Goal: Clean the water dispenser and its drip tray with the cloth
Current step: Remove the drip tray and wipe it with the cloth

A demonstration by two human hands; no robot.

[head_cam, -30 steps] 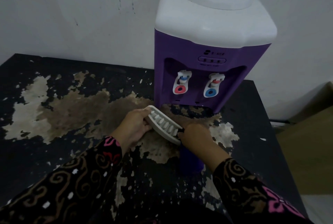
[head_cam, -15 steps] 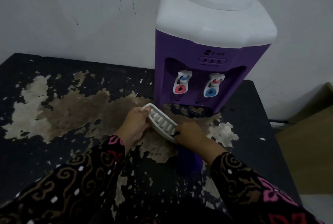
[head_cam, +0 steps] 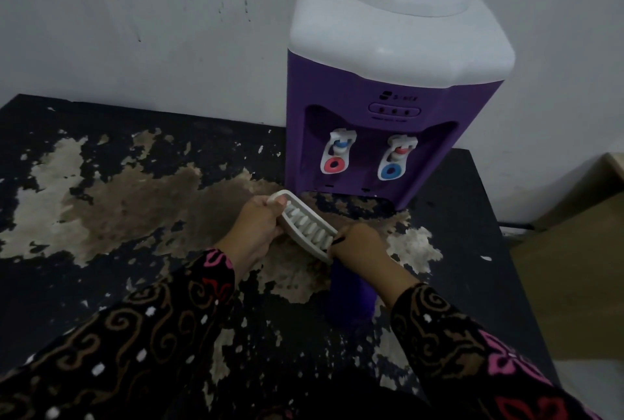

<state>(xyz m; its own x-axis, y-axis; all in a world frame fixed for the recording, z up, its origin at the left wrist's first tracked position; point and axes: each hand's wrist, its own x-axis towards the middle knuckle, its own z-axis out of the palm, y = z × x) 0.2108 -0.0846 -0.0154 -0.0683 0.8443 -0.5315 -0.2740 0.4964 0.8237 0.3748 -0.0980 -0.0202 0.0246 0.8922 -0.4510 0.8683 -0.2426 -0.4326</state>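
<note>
Drip tray point(head_cam: 305, 229) held clear of dispenser point(head_cam: 378, 136).
Left hand point(head_cam: 258, 222) and right hand point(head_cam: 358, 245) grip opposite ends; keep level, wipe each slat.

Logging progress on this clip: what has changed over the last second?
The drip tray edged slightly up and left in view, and the right hand at its near end followed. Nothing was taken hold of or let go: the left hand still grips the far end. The water dispenser stayed put.
</note>
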